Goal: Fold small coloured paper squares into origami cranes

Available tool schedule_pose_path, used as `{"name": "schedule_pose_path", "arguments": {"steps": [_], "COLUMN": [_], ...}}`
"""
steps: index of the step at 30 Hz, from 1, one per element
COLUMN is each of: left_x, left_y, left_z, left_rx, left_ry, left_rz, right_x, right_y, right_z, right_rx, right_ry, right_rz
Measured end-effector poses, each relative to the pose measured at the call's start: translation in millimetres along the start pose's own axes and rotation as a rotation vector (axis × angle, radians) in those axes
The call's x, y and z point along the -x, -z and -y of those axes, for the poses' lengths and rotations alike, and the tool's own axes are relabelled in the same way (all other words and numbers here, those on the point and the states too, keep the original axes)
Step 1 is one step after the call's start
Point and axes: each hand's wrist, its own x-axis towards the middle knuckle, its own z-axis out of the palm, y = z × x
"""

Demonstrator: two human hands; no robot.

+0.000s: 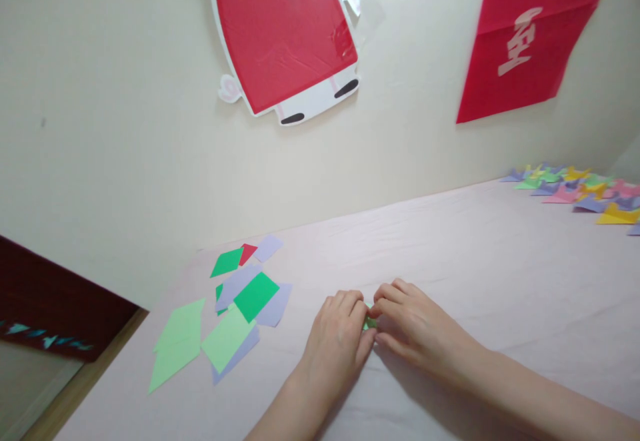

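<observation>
Green paper (371, 323), seemingly mid-fold, sits at near centre, pinched by the fingers of left hand (340, 329) and right hand (417, 321); folded pieces (618, 215) far right look finished, flat sheets (257, 297) left unfolded.

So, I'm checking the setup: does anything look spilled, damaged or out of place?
Nothing looks spilled or plainly damaged. Only the flat paper sheets at left look untidy, overlapping at differing angles; the green paper being worked on is mostly hidden.
</observation>
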Motion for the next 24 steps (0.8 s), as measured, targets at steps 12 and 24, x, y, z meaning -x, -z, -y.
{"name": "schedule_pose_path", "arguments": {"steps": [12,24], "left_x": [14,11], "left_y": [11.5,-3.2], "left_z": [-3,7], "left_rx": [0.118,0.158], "left_ry": [0.084,-0.059], "left_rz": [0.028,-0.119], "right_x": [-2,0], "right_y": [-11,-7], "right_z": [-16,-20], "right_rx": [-0.17,-0.221], "right_ry": [0.064,0.009], "right_rz": [-0.03,-0.001]}}
